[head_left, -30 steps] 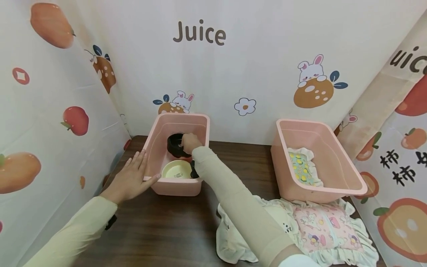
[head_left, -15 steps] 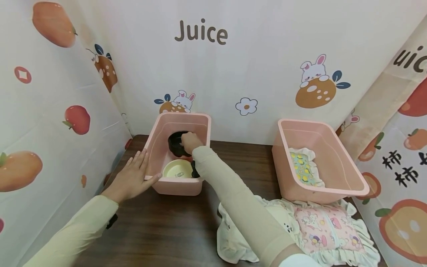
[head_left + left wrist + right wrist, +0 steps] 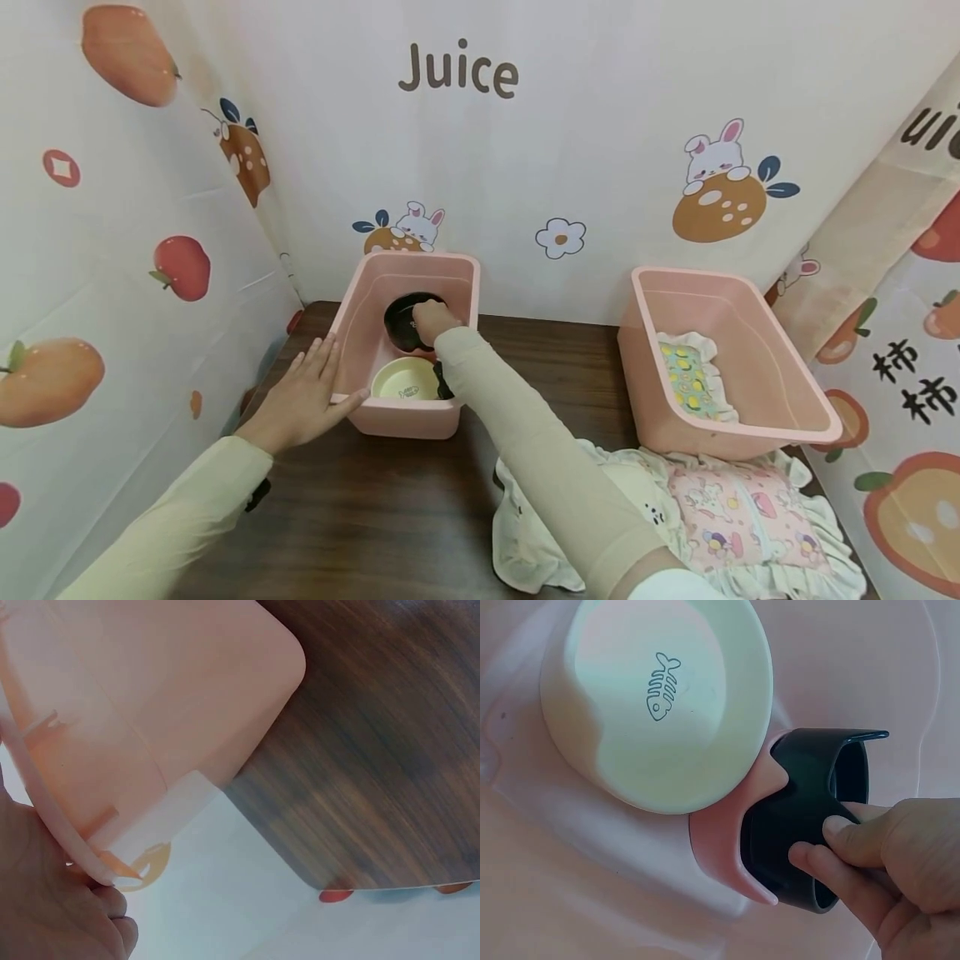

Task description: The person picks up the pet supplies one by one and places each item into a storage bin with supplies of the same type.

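Observation:
My right hand (image 3: pixel 435 321) reaches into the left pink bin (image 3: pixel 349 329) and pinches the wall of a black pet bowl (image 3: pixel 787 810) between thumb and fingers. The black bowl lies tipped against a pink bowl (image 3: pixel 724 851), which shows in the right wrist view. Beside them, nearer the bin's front, sits a pale yellow bowl (image 3: pixel 401 379) with a fishbone printed inside. My left hand (image 3: pixel 303 396) rests on the bin's left front corner, its fingers straight along the rim. In the left wrist view that hand (image 3: pixel 52 900) shows at the rim, over the outer wall.
A second pink bin (image 3: pixel 637 375) stands to the right, with a frilled lemon-print cloth item (image 3: pixel 686 379) inside. In front of it lie a cream frilled cushion (image 3: pixel 630 492) and a pink patterned one (image 3: pixel 731 508) on the dark wooden table (image 3: pixel 360 517). Printed curtains (image 3: pixel 525 158) enclose the sides.
The black bowl has tilted slightly in my right hand's grip. My left hand stays on the bin's rim. The head view has shifted a little.

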A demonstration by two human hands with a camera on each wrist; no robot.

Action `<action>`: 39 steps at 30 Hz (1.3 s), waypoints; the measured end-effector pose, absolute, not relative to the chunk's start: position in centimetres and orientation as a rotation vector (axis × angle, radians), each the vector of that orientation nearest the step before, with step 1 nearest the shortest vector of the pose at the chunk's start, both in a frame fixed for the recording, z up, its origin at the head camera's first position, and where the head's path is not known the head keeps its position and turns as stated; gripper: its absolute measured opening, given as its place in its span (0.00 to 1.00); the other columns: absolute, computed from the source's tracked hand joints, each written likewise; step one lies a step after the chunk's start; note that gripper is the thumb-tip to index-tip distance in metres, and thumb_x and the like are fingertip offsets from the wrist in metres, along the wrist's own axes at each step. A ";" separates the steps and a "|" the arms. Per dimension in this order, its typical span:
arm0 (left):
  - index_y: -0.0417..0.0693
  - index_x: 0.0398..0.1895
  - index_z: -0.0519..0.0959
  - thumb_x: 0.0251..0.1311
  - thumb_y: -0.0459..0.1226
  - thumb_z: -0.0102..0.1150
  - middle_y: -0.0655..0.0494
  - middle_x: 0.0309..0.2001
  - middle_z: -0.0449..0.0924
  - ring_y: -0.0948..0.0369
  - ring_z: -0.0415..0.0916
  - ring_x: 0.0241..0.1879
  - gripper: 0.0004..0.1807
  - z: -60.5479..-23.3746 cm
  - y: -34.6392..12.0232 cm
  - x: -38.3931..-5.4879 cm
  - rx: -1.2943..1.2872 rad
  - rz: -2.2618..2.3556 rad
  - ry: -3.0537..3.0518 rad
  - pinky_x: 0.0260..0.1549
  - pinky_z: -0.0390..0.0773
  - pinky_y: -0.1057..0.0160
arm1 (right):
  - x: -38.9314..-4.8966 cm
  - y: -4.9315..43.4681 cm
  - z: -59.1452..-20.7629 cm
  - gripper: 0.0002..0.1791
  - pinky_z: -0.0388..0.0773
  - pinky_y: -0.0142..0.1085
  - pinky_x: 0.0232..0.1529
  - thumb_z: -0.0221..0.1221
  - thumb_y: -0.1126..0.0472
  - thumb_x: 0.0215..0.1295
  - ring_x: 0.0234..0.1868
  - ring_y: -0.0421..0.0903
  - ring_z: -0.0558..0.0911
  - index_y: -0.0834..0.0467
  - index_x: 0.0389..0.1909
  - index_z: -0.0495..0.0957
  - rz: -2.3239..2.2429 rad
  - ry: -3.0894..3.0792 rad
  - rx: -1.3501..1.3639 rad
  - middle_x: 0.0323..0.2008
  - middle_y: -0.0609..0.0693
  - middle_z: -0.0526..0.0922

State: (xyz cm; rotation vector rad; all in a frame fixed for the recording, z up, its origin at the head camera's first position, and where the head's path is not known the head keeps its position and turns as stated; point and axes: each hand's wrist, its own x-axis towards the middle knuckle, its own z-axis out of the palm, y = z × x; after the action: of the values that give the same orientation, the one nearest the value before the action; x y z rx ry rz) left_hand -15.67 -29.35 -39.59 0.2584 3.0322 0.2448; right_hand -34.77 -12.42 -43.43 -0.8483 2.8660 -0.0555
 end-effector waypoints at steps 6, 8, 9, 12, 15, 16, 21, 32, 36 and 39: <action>0.29 0.73 0.43 0.65 0.66 0.36 0.33 0.74 0.38 0.38 0.37 0.73 0.53 -39.7 -29.3 -15.8 0.261 0.230 3.035 0.68 0.44 0.39 | -35.2 -12.3 -43.6 0.04 0.78 0.34 0.34 0.58 0.63 0.64 0.38 0.43 0.80 0.54 0.38 0.81 -0.115 2.805 -0.799 0.39 0.49 0.83; 0.29 0.73 0.44 0.65 0.66 0.37 0.33 0.74 0.38 0.38 0.37 0.73 0.53 -39.7 -29.2 -15.8 0.262 0.235 3.035 0.68 0.44 0.38 | -35.3 -12.2 -43.6 0.03 0.74 0.32 0.29 0.58 0.63 0.64 0.32 0.42 0.77 0.54 0.33 0.81 -0.132 2.786 -0.783 0.34 0.47 0.82; 0.29 0.73 0.44 0.65 0.66 0.37 0.33 0.74 0.38 0.38 0.38 0.73 0.53 -39.7 -29.2 -15.8 0.262 0.234 3.036 0.68 0.44 0.38 | -35.4 -12.2 -43.6 0.03 0.72 0.32 0.27 0.59 0.64 0.63 0.30 0.42 0.75 0.54 0.31 0.80 -0.140 2.771 -0.779 0.32 0.47 0.82; 0.29 0.73 0.44 0.65 0.66 0.37 0.33 0.74 0.38 0.38 0.37 0.73 0.53 -39.7 -29.1 -15.8 0.263 0.241 3.038 0.68 0.44 0.38 | -35.7 -12.0 -43.6 0.02 0.72 0.30 0.25 0.63 0.63 0.59 0.28 0.42 0.74 0.54 0.29 0.80 -0.135 2.727 -0.794 0.29 0.46 0.81; 0.29 0.73 0.43 0.65 0.66 0.37 0.33 0.74 0.38 0.38 0.37 0.73 0.53 -39.7 -29.1 -15.8 0.264 0.246 3.040 0.68 0.44 0.38 | -36.2 -12.0 -43.7 0.05 0.72 0.30 0.24 0.67 0.61 0.55 0.27 0.42 0.75 0.54 0.27 0.79 -0.123 2.688 -0.811 0.27 0.46 0.80; 0.29 0.73 0.43 0.65 0.66 0.37 0.33 0.74 0.38 0.38 0.37 0.73 0.53 -39.8 -29.1 -15.8 0.266 0.250 3.041 0.68 0.44 0.38 | -36.3 -12.1 -43.7 0.06 0.71 0.30 0.24 0.68 0.60 0.54 0.27 0.42 0.75 0.54 0.27 0.79 -0.122 2.675 -0.811 0.26 0.45 0.80; 0.29 0.73 0.43 0.65 0.65 0.38 0.33 0.74 0.38 0.37 0.37 0.73 0.53 -39.8 -29.2 -15.8 0.271 0.258 3.041 0.68 0.44 0.38 | -36.0 -12.3 -41.9 0.07 0.72 0.30 0.27 0.66 0.56 0.57 0.28 0.41 0.75 0.54 0.27 0.80 -0.097 2.642 -0.832 0.27 0.44 0.79; 0.28 0.73 0.41 0.64 0.66 0.38 0.32 0.74 0.36 0.36 0.36 0.73 0.54 -39.9 -29.3 -16.0 0.286 0.264 3.025 0.68 0.43 0.37 | -34.3 -10.2 -36.9 0.08 0.74 0.28 0.32 0.68 0.58 0.57 0.27 0.42 0.75 0.57 0.34 0.82 -0.370 2.612 -0.785 0.26 0.47 0.77; 0.28 0.73 0.41 0.65 0.66 0.38 0.31 0.74 0.36 0.36 0.35 0.72 0.54 -39.8 -29.3 -15.9 0.292 0.277 3.020 0.67 0.43 0.36 | -33.7 -9.3 -35.6 0.07 0.70 0.27 0.28 0.66 0.59 0.59 0.25 0.41 0.71 0.58 0.29 0.80 -0.353 2.579 -0.839 0.23 0.45 0.71; 0.29 0.73 0.40 0.65 0.65 0.38 0.31 0.74 0.36 0.35 0.36 0.72 0.54 -39.7 -29.3 -15.9 0.297 0.271 3.027 0.67 0.44 0.36 | -33.4 -8.6 -34.5 0.08 0.67 0.27 0.27 0.63 0.57 0.62 0.25 0.40 0.69 0.58 0.31 0.80 -0.297 2.547 -0.921 0.24 0.46 0.70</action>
State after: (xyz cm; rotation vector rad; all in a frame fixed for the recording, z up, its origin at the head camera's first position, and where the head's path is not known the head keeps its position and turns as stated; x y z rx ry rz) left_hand -15.86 -29.32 -39.74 0.2974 3.0275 0.2714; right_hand -33.36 -8.60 -34.51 -0.9212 2.5473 -0.2974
